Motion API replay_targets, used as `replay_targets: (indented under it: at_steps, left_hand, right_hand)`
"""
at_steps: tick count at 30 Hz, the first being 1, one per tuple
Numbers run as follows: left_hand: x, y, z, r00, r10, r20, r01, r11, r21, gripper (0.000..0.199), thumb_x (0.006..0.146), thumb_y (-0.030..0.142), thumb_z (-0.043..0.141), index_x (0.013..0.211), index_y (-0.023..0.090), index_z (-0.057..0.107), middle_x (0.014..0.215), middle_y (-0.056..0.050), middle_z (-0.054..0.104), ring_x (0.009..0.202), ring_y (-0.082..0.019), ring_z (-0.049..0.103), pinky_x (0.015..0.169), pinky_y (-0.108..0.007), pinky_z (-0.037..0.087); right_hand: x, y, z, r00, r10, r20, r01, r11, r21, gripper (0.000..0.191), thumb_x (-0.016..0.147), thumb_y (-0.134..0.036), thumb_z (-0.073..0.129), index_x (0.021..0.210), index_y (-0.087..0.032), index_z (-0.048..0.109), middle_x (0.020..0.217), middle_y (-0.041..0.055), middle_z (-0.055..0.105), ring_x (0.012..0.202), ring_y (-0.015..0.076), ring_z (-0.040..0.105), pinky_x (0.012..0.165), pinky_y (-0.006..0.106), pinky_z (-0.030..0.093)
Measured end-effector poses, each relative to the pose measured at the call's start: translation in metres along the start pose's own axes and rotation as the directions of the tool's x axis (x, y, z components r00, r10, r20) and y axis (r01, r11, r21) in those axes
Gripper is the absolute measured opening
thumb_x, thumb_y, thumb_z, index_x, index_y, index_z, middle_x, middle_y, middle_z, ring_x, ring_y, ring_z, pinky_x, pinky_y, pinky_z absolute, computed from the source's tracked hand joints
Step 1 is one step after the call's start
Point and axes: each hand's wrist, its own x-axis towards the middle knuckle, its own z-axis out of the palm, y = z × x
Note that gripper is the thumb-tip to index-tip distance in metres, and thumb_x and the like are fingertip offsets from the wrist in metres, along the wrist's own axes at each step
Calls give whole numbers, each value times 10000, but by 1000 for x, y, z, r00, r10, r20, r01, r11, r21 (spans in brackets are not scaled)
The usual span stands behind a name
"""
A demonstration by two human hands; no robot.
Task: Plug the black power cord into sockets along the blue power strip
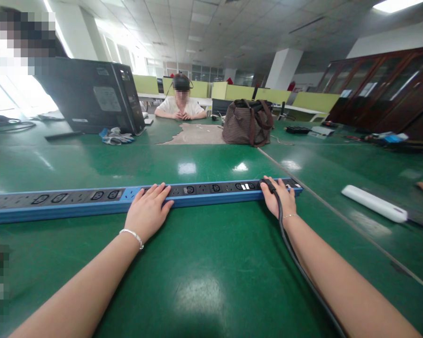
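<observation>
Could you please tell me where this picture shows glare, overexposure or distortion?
In the head view, white glare spots the glossy green tabletop; in the head view, the bright glass windows at left are washed out; in that same view, the dark reddish wooden cabinet leans, probably from lens distortion.

The green table (211,162) carried a long blue strip (120,199)
A white bar (373,203) lay off its right end; farther back stood a bag (246,124) and a case (88,96), with gloves (116,136) just beside the case
</observation>
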Motion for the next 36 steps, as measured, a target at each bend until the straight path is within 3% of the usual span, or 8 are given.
replay_targets:
  at_steps: [6,17,23,29,33,36]
  left_hand:
    - [0,0,-1,1000,0,0,0,1000,-7,501,915,403,323,1331,168,473,1393,-81,480,1296,-254,421,1078,-465,305]
    - [1,0,0,1000,-15,3,16,1000,-13,502,910,408,322,1330,178,474,1389,-81,484,1298,-249,419,1085,-459,294]
    - [0,0,0,1000,-14,-4,14,1000,-22,493,906,406,325,1325,197,479,1391,-77,483,1300,-248,418,1081,-461,301]
    - [0,0,-1,1000,-15,-4,15,999,-31,502,908,407,325,1323,173,483,1389,-89,484,1299,-253,418,1083,-464,298]
    - [0,1,-1,1000,-13,-5,13,1000,-28,502,908,409,329,1320,170,485,1382,-94,490,1299,-252,419,1082,-467,297]
    - [0,1,-2,1000,-15,-4,15,1000,-14,499,911,407,324,1321,170,483,1388,-86,484,1297,-248,422,1082,-461,299]
  right_hand:
    - [-1,-2,1,999,2,-40,-1,1000,18,441,922,-431,369,1277,-244,551,1314,51,562,1312,273,387,1097,542,207]
    - [2,-5,-7,998,60,37,-58,998,-35,458,909,-494,356,1285,-311,542,1341,76,532,1324,305,360,1063,597,213]
    - [-1,-2,-2,998,-5,-61,5,1000,-9,446,898,-467,392,1248,-269,585,1290,94,572,1300,318,388,1055,576,240]
    - [2,1,6,989,-71,-132,77,996,37,427,892,-408,392,1196,-211,617,1212,93,630,1251,274,461,1068,514,266]
    - [4,0,9,985,-52,-163,73,990,124,420,871,-390,397,1138,-179,644,1163,103,658,1167,240,547,1057,442,305]
    - [3,-1,11,981,-22,-190,56,983,174,411,859,-400,404,1095,-180,660,1142,97,670,1126,242,577,1061,449,292]
